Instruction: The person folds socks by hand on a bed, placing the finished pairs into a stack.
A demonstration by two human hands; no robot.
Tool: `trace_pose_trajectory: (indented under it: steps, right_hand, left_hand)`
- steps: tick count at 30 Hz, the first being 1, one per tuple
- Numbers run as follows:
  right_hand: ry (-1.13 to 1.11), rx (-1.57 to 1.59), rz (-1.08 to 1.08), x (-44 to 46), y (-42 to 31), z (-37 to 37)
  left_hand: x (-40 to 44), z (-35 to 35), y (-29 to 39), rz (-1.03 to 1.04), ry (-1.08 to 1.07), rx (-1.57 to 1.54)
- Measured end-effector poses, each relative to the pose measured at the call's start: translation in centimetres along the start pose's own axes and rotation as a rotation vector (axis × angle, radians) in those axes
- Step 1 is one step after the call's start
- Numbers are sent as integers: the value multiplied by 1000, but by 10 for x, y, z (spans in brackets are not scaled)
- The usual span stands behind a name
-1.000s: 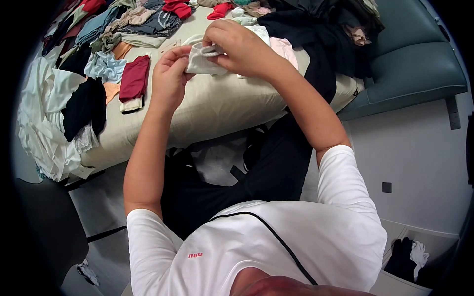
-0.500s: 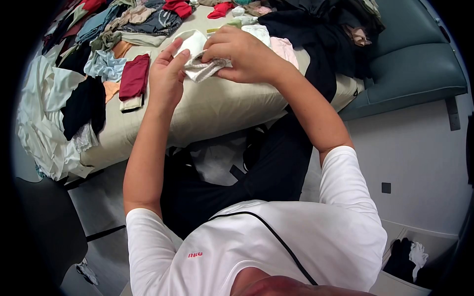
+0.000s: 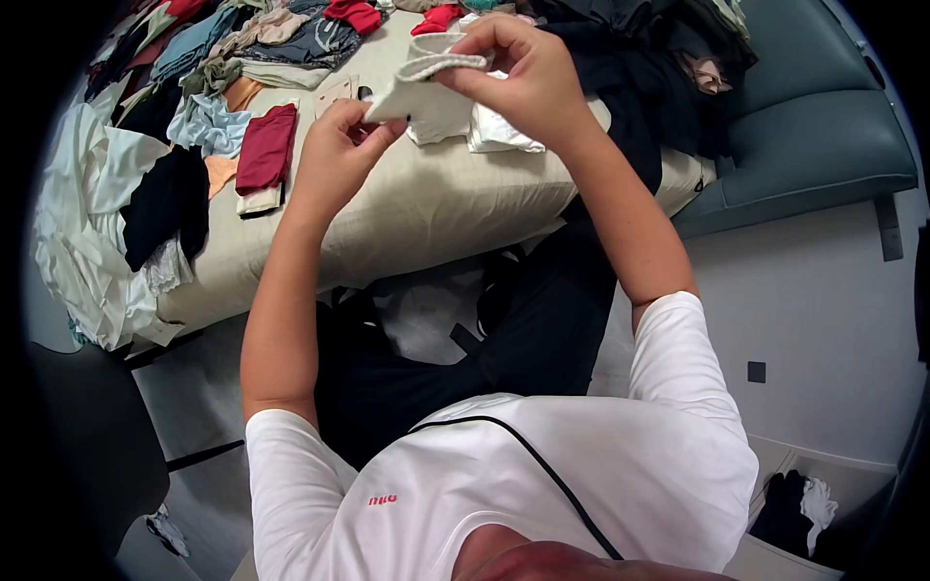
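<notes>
Between my hands a small white sock (image 3: pixel 418 95) is stretched above the pale cushioned surface (image 3: pixel 407 198). My left hand (image 3: pixel 334 160) pinches its lower left end between thumb and fingers. Up at the ribbed edge, my right hand (image 3: pixel 531 85) grips the opening, thumb below and fingers above. Whether it is one sock or two laid together I cannot tell. White folded cloth (image 3: pixel 502 134) lies just behind and below the sock, partly covered by my right hand. To the left of my left hand sits a folded dark red garment (image 3: pixel 264 150).
Heaped clothes (image 3: pixel 291 44) run along the back left. White fabric (image 3: pixel 92 213) and a black garment (image 3: pixel 167 208) hang over the left edge. Dark clothing (image 3: pixel 625 116) lies at right, beside a teal leather seat (image 3: pixel 809 136). A dark chair (image 3: pixel 97 436) stands lower left.
The sock has been turned and pulled out between my hands, its ribbed opening now toward the right. My right hand has moved up and to the right, uncovering the white folded cloth.
</notes>
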State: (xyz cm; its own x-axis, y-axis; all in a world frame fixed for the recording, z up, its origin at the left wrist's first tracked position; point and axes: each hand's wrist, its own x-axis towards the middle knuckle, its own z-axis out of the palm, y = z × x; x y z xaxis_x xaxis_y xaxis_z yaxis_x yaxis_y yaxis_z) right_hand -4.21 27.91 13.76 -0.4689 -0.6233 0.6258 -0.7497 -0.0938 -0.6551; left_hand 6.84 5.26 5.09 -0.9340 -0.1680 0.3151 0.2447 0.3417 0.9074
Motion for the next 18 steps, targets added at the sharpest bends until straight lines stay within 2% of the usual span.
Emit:
trace_pose_trajectory:
  steps: [1, 2, 5, 7, 9, 10, 13, 14, 16, 17, 18]
  right_hand:
    - [35, 125, 166, 0, -1, 0]
    - [54, 274, 269, -2, -3, 0]
    - [108, 265, 344, -8, 17, -9]
    - [76, 375, 433, -19, 10, -2]
    - [38, 499, 654, -39, 19, 11]
    - [47, 504, 729, -49, 16, 24]
    - [-14, 437, 924, -79, 49, 74]
    - [-14, 451, 926, -86, 59, 92]
    - [25, 241, 892, -98, 76, 122]
    - [30, 249, 893, -102, 85, 132]
    - [7, 97, 831, -103, 90, 139]
  left_hand:
    - [-1, -5, 0, 25, -42, 305]
    - [-1, -8, 0, 22, -43, 303]
    - [-4, -16, 8, -155, -74, -301]
    - [-7, -38, 2, -215, -172, -367]
    - [-12, -62, -11, -342, -304, -319]
    - [-17, -67, -13, -407, -302, -320]
    - [-25, -78, -53, -574, -249, -110]
    - [-26, -80, -69, -601, -261, 19]
    - [-26, -80, -81, -658, -261, 258]
    - [-28, -78, -81, -660, -265, 266]
    - [-32, -75, -80, -651, -155, 302]
